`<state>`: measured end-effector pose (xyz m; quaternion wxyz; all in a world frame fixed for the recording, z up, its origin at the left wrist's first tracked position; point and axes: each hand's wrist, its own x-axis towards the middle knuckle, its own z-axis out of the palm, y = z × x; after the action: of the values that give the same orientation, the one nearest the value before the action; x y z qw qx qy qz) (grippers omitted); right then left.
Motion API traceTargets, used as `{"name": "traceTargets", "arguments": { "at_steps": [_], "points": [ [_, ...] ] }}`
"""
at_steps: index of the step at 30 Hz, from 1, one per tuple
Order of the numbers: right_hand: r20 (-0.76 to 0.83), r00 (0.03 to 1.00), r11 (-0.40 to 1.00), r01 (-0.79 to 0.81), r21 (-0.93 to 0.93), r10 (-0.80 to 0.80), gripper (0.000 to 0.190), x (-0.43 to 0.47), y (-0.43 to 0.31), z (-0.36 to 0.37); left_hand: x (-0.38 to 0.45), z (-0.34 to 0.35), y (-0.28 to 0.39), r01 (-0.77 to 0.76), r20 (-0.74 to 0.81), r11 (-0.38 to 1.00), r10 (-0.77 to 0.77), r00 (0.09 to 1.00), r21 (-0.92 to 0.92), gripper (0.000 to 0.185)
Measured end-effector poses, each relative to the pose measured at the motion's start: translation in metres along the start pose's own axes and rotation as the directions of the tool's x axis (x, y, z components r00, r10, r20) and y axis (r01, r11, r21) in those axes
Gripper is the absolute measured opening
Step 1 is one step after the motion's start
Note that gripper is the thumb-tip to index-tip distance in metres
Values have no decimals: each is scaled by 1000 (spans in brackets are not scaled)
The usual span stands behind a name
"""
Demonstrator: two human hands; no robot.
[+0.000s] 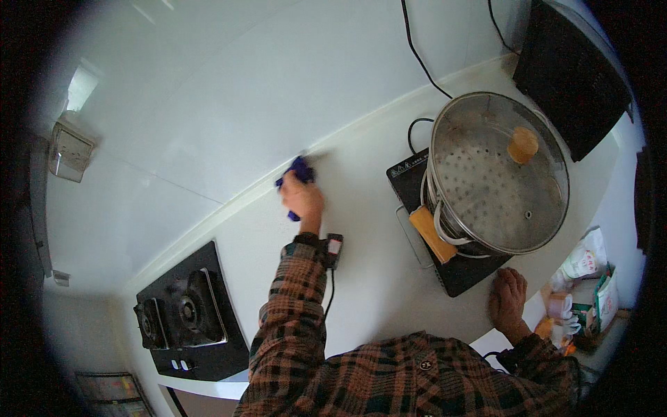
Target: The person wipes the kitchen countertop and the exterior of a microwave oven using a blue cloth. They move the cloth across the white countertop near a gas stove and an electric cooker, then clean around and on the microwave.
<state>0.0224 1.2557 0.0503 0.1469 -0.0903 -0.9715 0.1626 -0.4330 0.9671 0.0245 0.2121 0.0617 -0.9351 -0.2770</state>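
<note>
My left hand grips a dark blue cloth against the white countertop, close to where it meets the wall. The hand is slightly blurred. At the counter's front edge my right hand rests with nothing visible in it, below the corner of a black induction cooker. On that cooker stands a metal steamer pot under a glass lid with a tan knob. A yellowish block lies beside the pot's handle; its kind is unclear.
A black two-burner gas hob is set in the counter at left. A small black device with a cord lies by my left wrist. At far right are a black appliance and, lower down, several bags and packages. Black cables hang along the wall.
</note>
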Motion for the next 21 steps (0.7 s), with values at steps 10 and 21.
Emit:
{"name": "traceTargets", "arguments": {
  "at_steps": [10, 21],
  "points": [
    [-40, 999, 999, 20, -27, -21, 30, 0, 1, 3, -55, 1, 54, -406, 306, 883, 464, 831, -237, 51],
    [-50, 999, 1000, -2, 12, 3, 27, 1, -1, -2, -22, -68, -78, -230, 263, 969, 201, 944, 85, 58]
  ]
}}
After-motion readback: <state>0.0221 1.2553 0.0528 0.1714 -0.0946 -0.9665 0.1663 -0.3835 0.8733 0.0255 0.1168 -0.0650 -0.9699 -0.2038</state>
